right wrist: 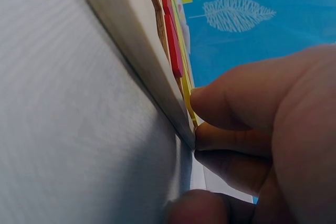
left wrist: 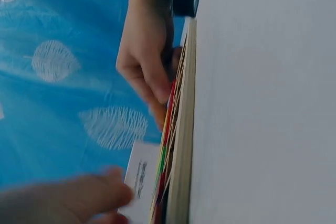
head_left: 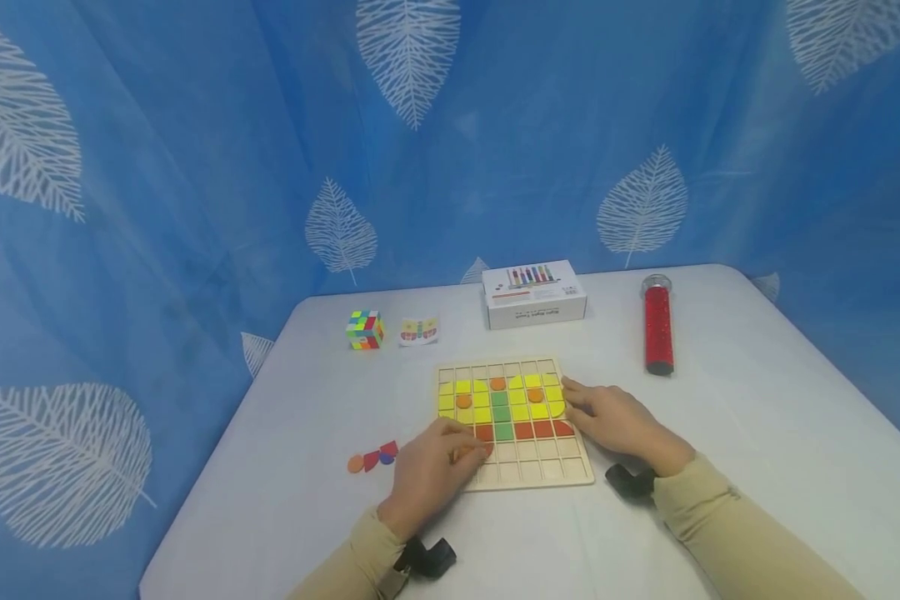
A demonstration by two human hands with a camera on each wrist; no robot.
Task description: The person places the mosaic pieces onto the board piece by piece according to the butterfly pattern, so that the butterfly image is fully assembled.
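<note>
A wooden grid board (head_left: 543, 472) lies on the table, set with yellow, green, red and orange tiles. Over its lower left part, my left hand (head_left: 429, 467) pinches a small red tile (head_left: 487, 449) at its fingertips. In the left wrist view this hand (left wrist: 79, 198) is blurred, and the tile does not show there. My right hand (head_left: 617, 419) touches the board's right edge with its fingertips. Up close in the right wrist view, the fingers (right wrist: 231, 100) lie against the edge beside a yellow tile (right wrist: 187, 98). My left hand covers some cells.
Left of the board lie several loose pieces, an orange disc (head_left: 356, 463) among them. Behind stand a colour cube (head_left: 365, 330), a pattern card (head_left: 419, 331) and a white box (head_left: 536, 313). A red cylinder (head_left: 657, 329) lies at the back right.
</note>
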